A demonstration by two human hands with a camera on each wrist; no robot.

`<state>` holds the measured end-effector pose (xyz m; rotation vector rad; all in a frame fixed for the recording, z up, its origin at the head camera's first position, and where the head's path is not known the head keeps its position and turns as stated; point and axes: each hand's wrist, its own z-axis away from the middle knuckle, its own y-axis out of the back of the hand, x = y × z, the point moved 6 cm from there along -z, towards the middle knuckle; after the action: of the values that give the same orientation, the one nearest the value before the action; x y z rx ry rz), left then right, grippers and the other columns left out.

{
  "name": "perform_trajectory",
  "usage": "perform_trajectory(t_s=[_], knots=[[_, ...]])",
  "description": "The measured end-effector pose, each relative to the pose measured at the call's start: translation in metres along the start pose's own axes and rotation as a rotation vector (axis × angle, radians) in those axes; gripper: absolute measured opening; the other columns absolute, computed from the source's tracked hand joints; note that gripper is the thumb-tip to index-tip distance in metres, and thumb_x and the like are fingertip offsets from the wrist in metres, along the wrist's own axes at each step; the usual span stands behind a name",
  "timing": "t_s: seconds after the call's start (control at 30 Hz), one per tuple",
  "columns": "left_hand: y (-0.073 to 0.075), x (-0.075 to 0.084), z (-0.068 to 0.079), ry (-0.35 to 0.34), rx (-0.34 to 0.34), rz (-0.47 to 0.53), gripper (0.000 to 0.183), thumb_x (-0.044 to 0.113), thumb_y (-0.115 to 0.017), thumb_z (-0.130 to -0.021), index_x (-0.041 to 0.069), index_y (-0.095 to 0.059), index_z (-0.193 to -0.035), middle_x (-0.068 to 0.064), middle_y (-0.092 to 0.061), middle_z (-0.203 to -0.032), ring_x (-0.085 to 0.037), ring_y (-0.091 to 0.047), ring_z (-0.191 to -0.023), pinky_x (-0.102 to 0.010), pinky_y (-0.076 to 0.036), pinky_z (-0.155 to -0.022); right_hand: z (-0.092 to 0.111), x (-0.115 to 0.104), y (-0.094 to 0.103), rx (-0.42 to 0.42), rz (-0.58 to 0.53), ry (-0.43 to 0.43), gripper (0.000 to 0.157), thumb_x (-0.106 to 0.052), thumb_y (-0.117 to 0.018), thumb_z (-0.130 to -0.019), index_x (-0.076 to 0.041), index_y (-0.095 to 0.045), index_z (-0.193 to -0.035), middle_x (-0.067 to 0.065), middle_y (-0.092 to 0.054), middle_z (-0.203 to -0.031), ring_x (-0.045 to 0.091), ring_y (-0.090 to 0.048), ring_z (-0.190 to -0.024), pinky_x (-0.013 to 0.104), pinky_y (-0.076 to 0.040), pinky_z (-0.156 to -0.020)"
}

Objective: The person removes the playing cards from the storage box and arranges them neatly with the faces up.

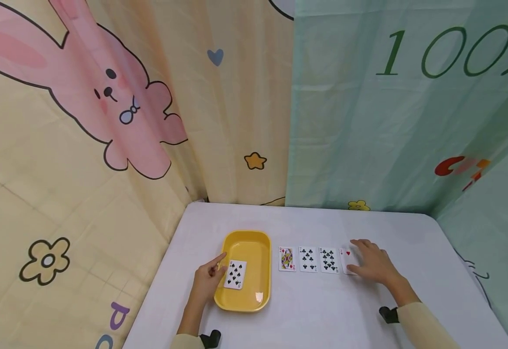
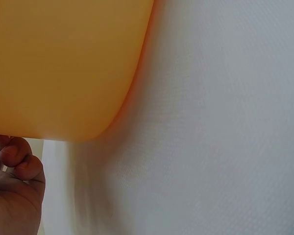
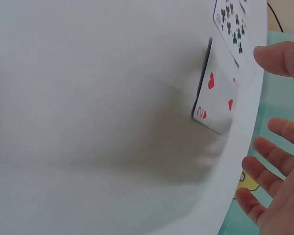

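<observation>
My left hand grips the left rim of a yellow tray with curled fingers, their tips partly hidden in the left wrist view. Beside its thumb, within the tray's outline, shows a face-up spade playing card; whether the thumb touches it I cannot tell. My right hand hovers over the right end of a row of cards, fingers spread and nothing between them. Below it lies a hearts card, partly covered in the head view. In the right wrist view this hearts card lies apart from the thumb.
Left of the hearts card lie two club cards, a nearer one and another, then a diamond court card next to the tray. All rest on a white table. Printed curtains hang behind and at the sides.
</observation>
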<state>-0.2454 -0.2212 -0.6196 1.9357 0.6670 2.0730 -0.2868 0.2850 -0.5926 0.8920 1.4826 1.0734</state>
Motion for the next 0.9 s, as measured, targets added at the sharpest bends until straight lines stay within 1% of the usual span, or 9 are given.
perform_trajectory(t_s=[0.13, 0.23, 0.37, 0.5, 0.6, 0.7, 0.83, 0.9], knots=[[0.001, 0.000, 0.000, -0.007, 0.008, 0.005, 0.041, 0.014, -0.076, -0.094, 0.024, -0.071, -0.133, 0.001, -0.046, -0.078, -0.011, -0.042, -0.065, -0.021, -0.035, -0.052, -0.005, -0.018, 0.007, 0.038, -0.037, 0.019, 0.081, -0.048, -0.080, -0.084, -0.005, -0.051, -0.147, 0.028, -0.051, -0.146, 0.050, -0.046, -0.134, 0.074, -0.037, -0.105], [0.000, -0.001, 0.000, -0.008, 0.003, 0.007, 0.041, 0.015, -0.075, -0.095, 0.023, -0.071, -0.134, 0.001, -0.046, -0.078, -0.011, -0.041, -0.065, -0.021, -0.035, -0.052, -0.013, -0.036, 0.008, 0.059, -0.052, 0.041, 0.081, -0.050, -0.079, -0.085, -0.007, -0.051, -0.147, 0.026, -0.051, -0.147, 0.048, -0.047, -0.135, 0.072, -0.038, -0.105], [-0.003, -0.003, -0.001, -0.006, -0.015, 0.020, 0.041, 0.015, -0.074, -0.095, 0.022, -0.070, -0.135, 0.001, -0.045, -0.078, -0.009, -0.040, -0.063, -0.021, -0.034, -0.049, -0.022, -0.066, 0.010, 0.081, -0.078, 0.086, 0.082, -0.052, -0.078, -0.085, -0.008, -0.051, -0.148, 0.023, -0.052, -0.148, 0.045, -0.049, -0.136, 0.068, -0.040, -0.106], [-0.006, -0.002, -0.002, -0.009, -0.029, 0.043, 0.040, 0.016, -0.074, -0.095, 0.023, -0.070, -0.135, 0.001, -0.045, -0.077, -0.009, -0.038, -0.061, -0.020, -0.033, -0.049, -0.029, -0.100, 0.011, 0.092, -0.114, 0.127, 0.082, -0.053, -0.078, -0.084, -0.010, -0.051, -0.149, 0.019, -0.052, -0.149, 0.041, -0.049, -0.138, 0.067, -0.040, -0.107], [-0.006, -0.002, -0.003, -0.007, -0.033, 0.049, 0.040, 0.017, -0.075, -0.095, 0.025, -0.070, -0.135, 0.001, -0.045, -0.078, -0.008, -0.039, -0.062, -0.020, -0.033, -0.049, -0.034, -0.129, 0.008, 0.081, -0.131, 0.148, 0.083, -0.057, -0.077, -0.083, -0.014, -0.051, -0.149, 0.016, -0.051, -0.151, 0.038, -0.049, -0.139, 0.065, -0.040, -0.109], [-0.005, -0.002, -0.003, -0.010, -0.022, 0.036, 0.040, 0.016, -0.075, -0.095, 0.024, -0.071, -0.134, 0.001, -0.045, -0.079, -0.009, -0.039, -0.063, -0.020, -0.033, -0.050, -0.039, -0.158, 0.003, 0.058, -0.150, 0.174, 0.084, -0.061, -0.076, -0.082, -0.017, -0.051, -0.150, 0.011, -0.051, -0.152, 0.035, -0.049, -0.140, 0.063, -0.040, -0.112], [-0.002, -0.004, -0.003, -0.007, -0.014, 0.030, 0.041, 0.015, -0.075, -0.094, 0.024, -0.071, -0.134, 0.001, -0.045, -0.080, -0.009, -0.039, -0.063, -0.020, -0.034, -0.051, -0.042, -0.197, -0.011, 0.020, -0.181, 0.213, 0.083, -0.063, -0.075, -0.081, -0.021, -0.051, -0.150, 0.006, -0.051, -0.153, 0.030, -0.049, -0.140, 0.059, -0.041, -0.114], [-0.003, -0.005, -0.004, 0.000, -0.024, 0.035, 0.041, 0.016, -0.075, -0.095, 0.024, -0.070, -0.135, 0.001, -0.045, -0.081, -0.009, -0.040, -0.065, -0.020, -0.034, -0.052, -0.042, -0.216, -0.018, -0.005, -0.197, 0.235, 0.084, -0.064, -0.074, -0.082, -0.020, -0.051, -0.150, 0.005, -0.051, -0.153, 0.029, -0.050, -0.139, 0.057, -0.043, -0.113]])
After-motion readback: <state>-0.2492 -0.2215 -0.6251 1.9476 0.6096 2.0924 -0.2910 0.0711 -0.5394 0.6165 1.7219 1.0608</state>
